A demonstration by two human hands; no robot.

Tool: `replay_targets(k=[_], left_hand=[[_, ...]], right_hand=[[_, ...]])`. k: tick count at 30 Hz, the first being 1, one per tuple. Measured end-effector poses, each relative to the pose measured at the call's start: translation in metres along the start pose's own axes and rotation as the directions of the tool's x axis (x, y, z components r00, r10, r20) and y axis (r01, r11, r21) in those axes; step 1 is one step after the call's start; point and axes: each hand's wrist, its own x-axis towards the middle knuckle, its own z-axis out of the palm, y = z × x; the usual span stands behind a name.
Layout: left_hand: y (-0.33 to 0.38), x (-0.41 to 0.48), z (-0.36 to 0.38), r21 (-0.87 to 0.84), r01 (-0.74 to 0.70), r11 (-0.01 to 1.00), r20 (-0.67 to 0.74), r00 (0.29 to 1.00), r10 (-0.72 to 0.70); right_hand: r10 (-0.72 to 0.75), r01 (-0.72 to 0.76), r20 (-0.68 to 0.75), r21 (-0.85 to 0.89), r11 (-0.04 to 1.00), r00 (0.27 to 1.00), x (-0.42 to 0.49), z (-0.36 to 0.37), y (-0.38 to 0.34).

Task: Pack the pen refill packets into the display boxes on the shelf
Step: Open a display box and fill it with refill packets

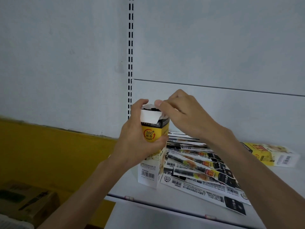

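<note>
Fingers [158, 143] of the left hand [138, 142] curl tight round the upper half of a yellow box [148, 169] standing on end, its foot on the shelf [165, 200] below them. The risk lies in that tall stance. If this grip slackens while the other hand tugs at the top, I judge the box could tip onto the refill packets [198, 164] or slide toward the shelf's front lip, which lies nearer than the fingers. A hard pull might also tear the thin card or crumple the dark contents showing in the mouth.

On the right hand [183, 114], thumb and forefinger are closed in a pinch on a white edge at the box's mouth — seemingly a flap — with the other fingers folded in. Another white flap [150, 115] hangs down the front, just below that thumb.

The refill packets lie fanned flat on the shelf, right of and below both hands, not yet packed. Farther right, well apart, a second box [270, 154] lies on its side. Beyond the fingers rises the grey back panel [231, 47].
</note>
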Motion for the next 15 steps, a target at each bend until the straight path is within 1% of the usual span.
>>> replay_targets(k=[1, 2, 4, 5, 6, 8, 10, 11, 12, 13, 14, 15], left_hand=[[0.000, 0.000, 0.000, -0.007, 0.003, 1.000, -0.002, 1.000, -0.003], [0.001, 0.000, 0.000, -0.012, 0.004, 1.000, -0.002, 1.000, -0.004], [0.002, -0.002, 0.000, -0.021, -0.003, 1.000, -0.006, 1.000, 0.003], [0.002, -0.003, 0.001, -0.031, -0.008, 0.999, -0.011, 1.000, 0.007], [0.002, -0.004, 0.001, -0.041, -0.009, 0.999, -0.016, 1.000, 0.009], [0.002, -0.005, -0.001, -0.042, -0.007, 0.999, -0.050, 0.999, 0.005], [0.000, -0.005, -0.005, -0.026, 0.016, 1.000, -0.114, 0.993, -0.019], [-0.001, -0.004, -0.006, -0.029, 0.032, 0.999, -0.152, 0.988, -0.036], [-0.001, -0.004, -0.007, -0.037, 0.048, 0.998, -0.192, 0.980, -0.054], [0.000, -0.003, -0.008, -0.046, 0.058, 0.997, -0.233, 0.970, -0.067], [0.002, -0.002, -0.007, -0.059, 0.060, 0.997, -0.269, 0.960, -0.073], [0.005, -0.002, -0.007, -0.079, 0.052, 0.995, -0.294, 0.953, -0.073]], right_hand=[[0.017, -0.014, -0.036, 0.093, 0.996, 0.999, -0.002, -0.001, 0.001], [0.011, 0.004, -0.092, 0.168, 0.986, 0.996, -0.005, -0.001, 0.003], [-0.034, 0.080, -0.188, 0.241, 0.967, 0.981, -0.010, 0.003, 0.007], [-0.042, 0.094, -0.196, 0.265, 0.960, 0.980, -0.012, 0.007, 0.009], [-0.020, 0.075, -0.180, 0.304, 0.950, 0.983, -0.015, 0.012, 0.012], [0.121, -0.067, -0.094, 0.439, 0.896, 0.988, -0.027, 0.023, 0.015], [0.244, -0.247, 0.076, 0.520, 0.818, 0.967, -0.038, 0.038, 0.019], [0.263, -0.315, 0.174, 0.515, 0.797, 0.949, -0.046, 0.046, 0.020], [0.257, -0.353, 0.252, 0.498, 0.792, 0.933, -0.053, 0.054, 0.020], [0.245, -0.356, 0.282, 0.470, 0.808, 0.928, -0.057, 0.063, 0.019], [0.240, -0.337, 0.260, 0.448, 0.828, 0.936, -0.059, 0.069, 0.018], [0.234, -0.305, 0.208, 0.452, 0.838, 0.950, -0.059, 0.072, 0.017]])
